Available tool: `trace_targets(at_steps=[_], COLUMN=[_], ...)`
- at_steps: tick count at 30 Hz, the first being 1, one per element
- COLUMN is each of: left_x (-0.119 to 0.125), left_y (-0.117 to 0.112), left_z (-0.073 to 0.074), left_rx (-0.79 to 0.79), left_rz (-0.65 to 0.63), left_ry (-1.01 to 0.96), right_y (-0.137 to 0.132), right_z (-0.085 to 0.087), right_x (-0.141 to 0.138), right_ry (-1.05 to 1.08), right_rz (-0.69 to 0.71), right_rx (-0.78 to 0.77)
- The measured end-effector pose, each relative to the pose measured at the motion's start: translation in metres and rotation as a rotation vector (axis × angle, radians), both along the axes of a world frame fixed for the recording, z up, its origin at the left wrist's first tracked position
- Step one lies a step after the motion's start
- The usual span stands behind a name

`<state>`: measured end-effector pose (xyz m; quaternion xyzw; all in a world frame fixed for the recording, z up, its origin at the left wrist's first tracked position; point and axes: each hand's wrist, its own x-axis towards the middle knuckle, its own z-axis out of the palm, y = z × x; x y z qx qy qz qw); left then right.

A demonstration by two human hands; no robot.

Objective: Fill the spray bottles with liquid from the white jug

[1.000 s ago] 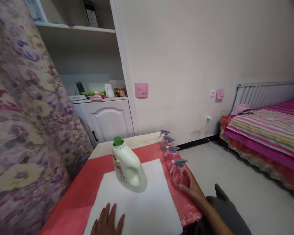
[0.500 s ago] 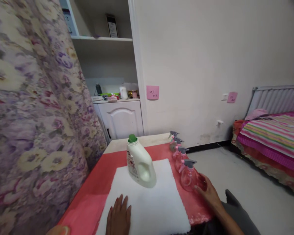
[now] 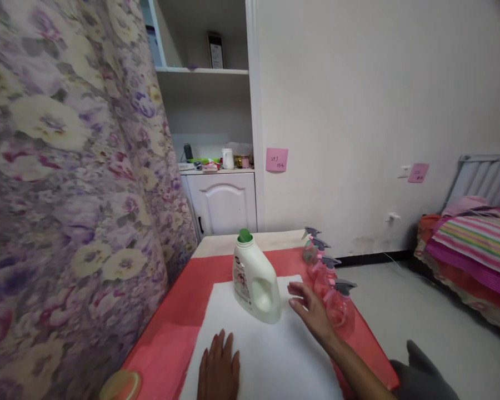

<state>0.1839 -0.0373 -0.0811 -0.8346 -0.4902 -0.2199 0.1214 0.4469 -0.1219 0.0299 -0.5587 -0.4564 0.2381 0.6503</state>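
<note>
A pale green detergent jug [image 3: 256,280] with a green spout stands upright on a white cloth [image 3: 270,355]. My left hand [image 3: 219,364] lies flat on the cloth in front of the jug, fingers stretched out and holding nothing. To the right of the jug, my right hand [image 3: 310,311] hovers over the cloth with thumb and fingers apart, bare of any object and not touching the handle. Beside the right wrist stands the nearest clear pink spray bottle [image 3: 339,305] with a grey trigger, the front one of several in a row.
The cloth lies on a red-covered table [image 3: 162,328]. A round lid-like object [image 3: 120,384] rests at the lower left corner. A floral curtain [image 3: 66,194] hangs on the left, a white cabinet [image 3: 225,203] stands behind, and a bed [image 3: 479,244] is at right.
My right hand has moved left from beside the nearest spray bottle to near the jug. My left hand stays flat on the cloth. The view has turned slightly left.
</note>
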Motion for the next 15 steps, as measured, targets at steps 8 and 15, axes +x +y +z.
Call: trace_targets(at_steps=[8, 15], left_x=[-0.006, -0.003], left_y=[0.016, 0.027], left_z=[-0.029, -0.041], left_rx=[0.333, 0.418], left_rz=[-0.044, -0.044], left_ry=[-0.02, -0.016], right_y=[0.077, 0.088], right_z=[0.015, 0.023], right_x=[-0.017, -0.029], right_ry=[0.062, 0.19], right_rz=[0.238, 0.385], right_rx=[0.003, -0.027])
